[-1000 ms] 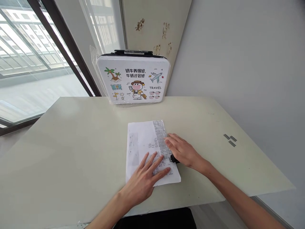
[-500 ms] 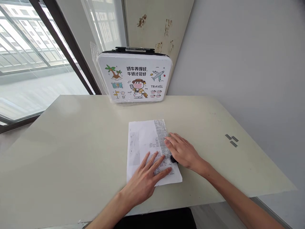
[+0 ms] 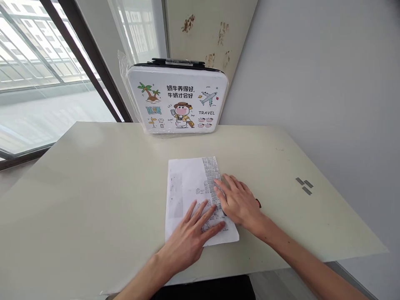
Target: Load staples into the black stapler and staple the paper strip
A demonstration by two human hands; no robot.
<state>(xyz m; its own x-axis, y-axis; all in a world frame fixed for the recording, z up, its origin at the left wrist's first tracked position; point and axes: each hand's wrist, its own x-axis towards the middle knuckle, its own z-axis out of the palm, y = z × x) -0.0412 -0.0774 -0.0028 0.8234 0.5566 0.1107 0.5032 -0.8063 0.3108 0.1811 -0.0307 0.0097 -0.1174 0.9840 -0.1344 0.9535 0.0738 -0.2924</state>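
A white printed paper sheet (image 3: pixel 184 183) lies flat on the cream table (image 3: pixel 93 187) in front of me. A grey patterned strip (image 3: pixel 211 168) runs along its right side. My left hand (image 3: pixel 189 237) rests flat on the sheet's lower part, fingers spread. On the sheet's right edge my right hand (image 3: pixel 239 202) lies flat with its fingers on the strip. A small dark object with a red tip (image 3: pixel 258 203) peeks out from under the right palm; most of it is hidden.
A white cartoon-printed travel case (image 3: pixel 176 100) in plastic wrap stands upright at the table's far edge. A large window (image 3: pixel 31 62) is on the left, a grey wall on the right. Small grey marks (image 3: pixel 304 185) sit on the table's right side.
My right hand has slid slightly toward me along the strip and now covers the dark object, whose red tip shows at the right. The left hand has barely moved.
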